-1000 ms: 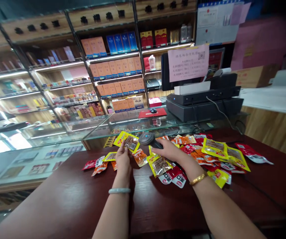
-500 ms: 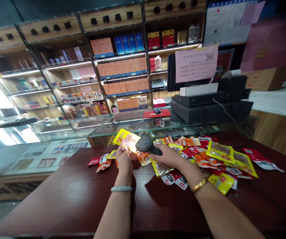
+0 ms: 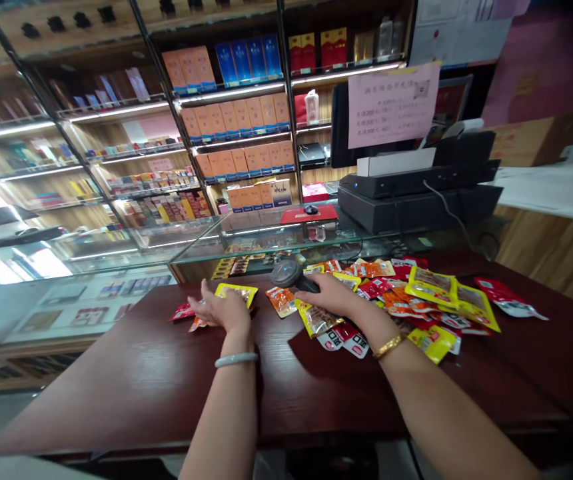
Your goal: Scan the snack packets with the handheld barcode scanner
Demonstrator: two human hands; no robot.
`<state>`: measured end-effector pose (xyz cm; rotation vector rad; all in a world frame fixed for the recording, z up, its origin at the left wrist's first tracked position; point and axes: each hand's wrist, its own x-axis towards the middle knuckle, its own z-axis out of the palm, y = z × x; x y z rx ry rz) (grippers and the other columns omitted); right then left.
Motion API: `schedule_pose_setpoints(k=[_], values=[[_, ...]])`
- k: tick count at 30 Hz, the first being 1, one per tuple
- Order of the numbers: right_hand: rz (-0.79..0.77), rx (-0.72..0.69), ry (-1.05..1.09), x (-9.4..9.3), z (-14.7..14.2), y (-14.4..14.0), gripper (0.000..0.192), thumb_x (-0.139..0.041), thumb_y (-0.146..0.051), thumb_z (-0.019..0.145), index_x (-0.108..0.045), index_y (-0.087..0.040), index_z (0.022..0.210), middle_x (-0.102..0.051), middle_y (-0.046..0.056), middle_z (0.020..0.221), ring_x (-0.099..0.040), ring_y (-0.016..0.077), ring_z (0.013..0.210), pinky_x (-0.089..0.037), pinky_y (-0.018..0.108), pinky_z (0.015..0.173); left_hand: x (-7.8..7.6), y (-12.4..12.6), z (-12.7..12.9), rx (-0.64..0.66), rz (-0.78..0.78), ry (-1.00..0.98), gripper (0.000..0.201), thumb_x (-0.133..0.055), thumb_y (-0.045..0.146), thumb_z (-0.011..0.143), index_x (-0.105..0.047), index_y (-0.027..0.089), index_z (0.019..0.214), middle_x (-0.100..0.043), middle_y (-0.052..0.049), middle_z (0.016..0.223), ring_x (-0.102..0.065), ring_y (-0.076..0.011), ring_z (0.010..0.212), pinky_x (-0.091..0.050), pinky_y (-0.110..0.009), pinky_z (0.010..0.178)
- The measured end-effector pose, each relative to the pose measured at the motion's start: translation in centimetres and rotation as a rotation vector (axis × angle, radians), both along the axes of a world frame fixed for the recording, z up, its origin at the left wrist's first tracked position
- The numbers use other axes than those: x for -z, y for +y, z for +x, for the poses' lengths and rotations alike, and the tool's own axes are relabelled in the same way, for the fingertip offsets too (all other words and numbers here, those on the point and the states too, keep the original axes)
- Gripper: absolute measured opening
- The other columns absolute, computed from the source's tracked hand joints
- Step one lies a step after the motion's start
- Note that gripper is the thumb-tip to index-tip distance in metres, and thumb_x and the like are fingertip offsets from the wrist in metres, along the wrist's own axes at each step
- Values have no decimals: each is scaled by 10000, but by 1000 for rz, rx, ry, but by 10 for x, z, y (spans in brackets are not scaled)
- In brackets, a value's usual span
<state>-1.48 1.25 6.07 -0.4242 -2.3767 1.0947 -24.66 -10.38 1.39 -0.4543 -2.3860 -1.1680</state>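
One handheld barcode scanner [image 3: 286,273] (blue light on) gripped in right hand [image 3: 335,295]. Left hand [image 3: 225,312] released, fingers spread, at a yellow snack packet [image 3: 243,291], contact unclear; packet lies on dark wooden counter [image 3: 141,380], left of bigger snack-packet heap [image 3: 404,303].

No longer pinches the yellow packet [image 3: 246,292] in the left hand [image 3: 219,310] — now has it down on the table [image 3: 131,393] at the left, by the red packet [image 3: 181,311] and the orange packet [image 3: 197,325]. Holds the left hand loose and spread just in front of it, touching or not impossible to tell. Has parted that hand from the scanner [image 3: 286,272] — now aims over the tabletop instead of at the yellow packet. Looks slightly lower, with more showing beneath the near edge.
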Motion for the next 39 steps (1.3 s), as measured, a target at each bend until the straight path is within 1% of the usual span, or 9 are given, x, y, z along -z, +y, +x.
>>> schedule_pose_setpoints(k=[2, 5, 10, 14, 18, 22, 26, 31, 39], values=[[6, 1, 1, 0, 0, 1, 343, -734, -429, 867, -771, -143, 1053, -787, 69, 969, -683, 244, 878, -486, 299, 752, -2, 5, 15, 58, -66, 16, 603, -480, 335, 992, -413, 164, 1566, -485, -214, 1546, -416, -346, 1473, -298, -547, 1229], [13, 3, -4, -1, 1, 2, 330, -732, -419, 875, -772, -150, 1061, -791, 65, 963, -689, 239, 870, -481, 291, 735, 2, 17, 38, 323, -362, 47, 606, -571, 395, 956, -500, 178, 1518, -481, -176, 1596, -356, -327, 1521, -248, -515, 1258], [10, 27, -24, -1, 1, 3, 314, -748, -378, 867, -774, -147, 1077, -801, 75, 970, -704, 241, 853, -491, 295, 725, 17, 26, 53, 434, -752, -18, 832, -576, 490, 935, -331, 74, 1613, -480, -270, 1576, -223, -418, 1579, -186, -671, 1219], [21, 36, -31, -1, 1, 3, 298, -746, -370, 872, -775, -158, 1079, -802, 74, 1003, -708, 244, 888, -497, 293, 746, 16, 24, 53, 463, -818, -10, 864, -602, 485, 920, -309, 53, 1609, -585, -289, 1471, -216, -408, 1585, -170, -670, 1208], [32, 45, -47, 1, 0, 4, 284, -751, -380, 866, -775, -151, 1033, -793, 65, 938, -692, 228, 826, -481, 284, 708, 11, 26, 55, 547, -777, -9, 750, -682, 376, 856, -444, 179, 1540, -695, -199, 1355, -502, -370, 1416, -341, -540, 1131], [24, 56, -48, 4, -1, 7, 298, -738, -396, 875, -774, -150, 1037, -789, 60, 930, -682, 219, 813, -484, 283, 711, 14, 29, 53, 584, -604, -167, 623, -768, 319, 748, -645, 203, 1348, -768, -159, 1195, -632, -375, 1223, -437, -460, 999], [13, 75, -50, 6, -1, 11, 351, -733, -438, 874, -773, -136, 1049, -788, 80, 952, -686, 233, 818, -494, 304, 726, 16, 27, 40, 597, -345, -286, 161, -718, 288, 775, -785, 214, 902, -795, -108, 882, -714, -305, 959, -474, -373, 858], [31, 54, -29, 3, 0, 8, 341, -735, -422, 866, -768, -128, 1036, -785, 90, 974, -680, 249, 852, -497, 330, 771, 17, 24, 21, 517, 59, -296, 332, -531, 427, 920, -759, 186, 925, -769, -76, 851, -684, -230, 818, -478, -321, 757], [9, -50, 18, 0, 1, -5, 360, -729, -427, 862, -771, -153, 1090, -792, 65, 986, -690, 268, 921, -501, 323, 774, 20, 27, 12, 473, 666, -375, 482, -586, 618, 848, -682, 145, 836, -693, -38, 749, -608, -152, 700, -487, -282, 700]])
